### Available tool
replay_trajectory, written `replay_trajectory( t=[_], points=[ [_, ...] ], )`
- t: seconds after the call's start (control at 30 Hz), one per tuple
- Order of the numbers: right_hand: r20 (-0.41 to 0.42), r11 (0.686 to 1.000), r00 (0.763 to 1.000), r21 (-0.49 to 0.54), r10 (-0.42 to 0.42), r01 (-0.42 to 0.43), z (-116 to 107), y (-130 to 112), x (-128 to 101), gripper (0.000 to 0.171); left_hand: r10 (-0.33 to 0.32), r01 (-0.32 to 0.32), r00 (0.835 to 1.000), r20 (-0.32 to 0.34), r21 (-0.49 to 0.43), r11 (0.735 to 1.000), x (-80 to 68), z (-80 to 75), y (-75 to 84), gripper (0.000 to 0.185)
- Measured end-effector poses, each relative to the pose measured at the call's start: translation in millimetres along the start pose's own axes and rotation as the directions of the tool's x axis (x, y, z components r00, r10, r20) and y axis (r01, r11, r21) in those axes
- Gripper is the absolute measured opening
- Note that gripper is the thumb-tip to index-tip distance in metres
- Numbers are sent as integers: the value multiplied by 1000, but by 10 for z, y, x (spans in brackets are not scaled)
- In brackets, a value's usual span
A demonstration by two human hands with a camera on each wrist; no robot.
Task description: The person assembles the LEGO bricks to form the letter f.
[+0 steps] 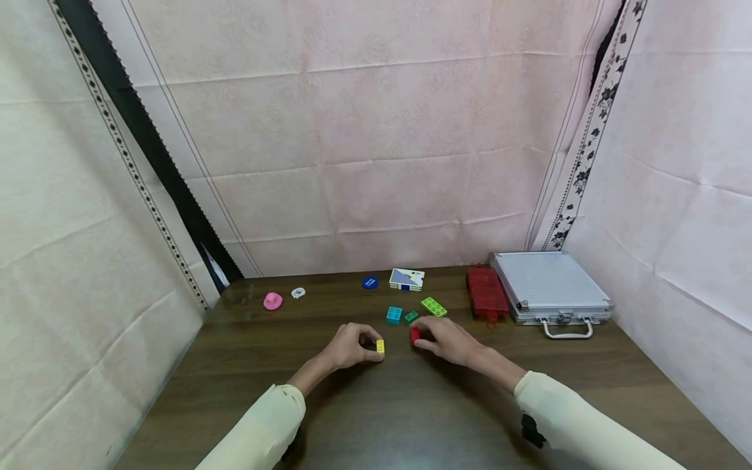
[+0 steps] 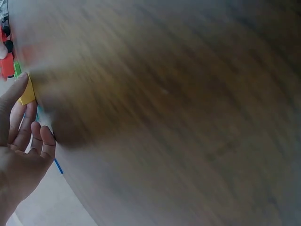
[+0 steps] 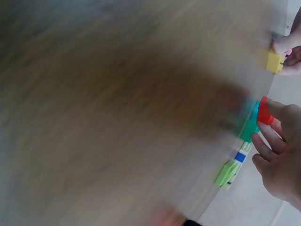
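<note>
From my head camera, my left hand (image 1: 350, 346) pinches a small yellow brick (image 1: 380, 346) and my right hand (image 1: 448, 341) pinches a small red brick (image 1: 414, 335), both low over the middle of the wooden table (image 1: 376, 418) and near each other; with such shallow fingertip holds, either brick could slip and skitter toward the loose teal brick (image 1: 393, 315) and green bricks (image 1: 433, 306) behind. My left wrist view, blurred, shows the yellow brick (image 2: 27, 93) held only at my fingertips (image 2: 19, 87), so a tilt could drop it. My right wrist view, also blurred, shows the red brick (image 3: 264, 113) gripped by its edge, where pressing the bricks together off-line could pop it free.
</note>
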State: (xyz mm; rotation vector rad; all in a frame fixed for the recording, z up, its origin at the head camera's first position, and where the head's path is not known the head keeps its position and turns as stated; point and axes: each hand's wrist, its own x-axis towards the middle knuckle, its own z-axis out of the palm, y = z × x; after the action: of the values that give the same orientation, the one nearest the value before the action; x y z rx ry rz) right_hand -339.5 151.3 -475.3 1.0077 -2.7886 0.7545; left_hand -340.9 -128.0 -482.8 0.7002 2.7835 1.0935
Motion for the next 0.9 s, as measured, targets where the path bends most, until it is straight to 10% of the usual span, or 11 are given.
replay_trajectory(
  t=[0.9],
  points=[
    [27,999,999,-12,-43,43,253,-478,301,35,34,-34,999,-20,-1,999,-25,8,-18,25]
  ],
)
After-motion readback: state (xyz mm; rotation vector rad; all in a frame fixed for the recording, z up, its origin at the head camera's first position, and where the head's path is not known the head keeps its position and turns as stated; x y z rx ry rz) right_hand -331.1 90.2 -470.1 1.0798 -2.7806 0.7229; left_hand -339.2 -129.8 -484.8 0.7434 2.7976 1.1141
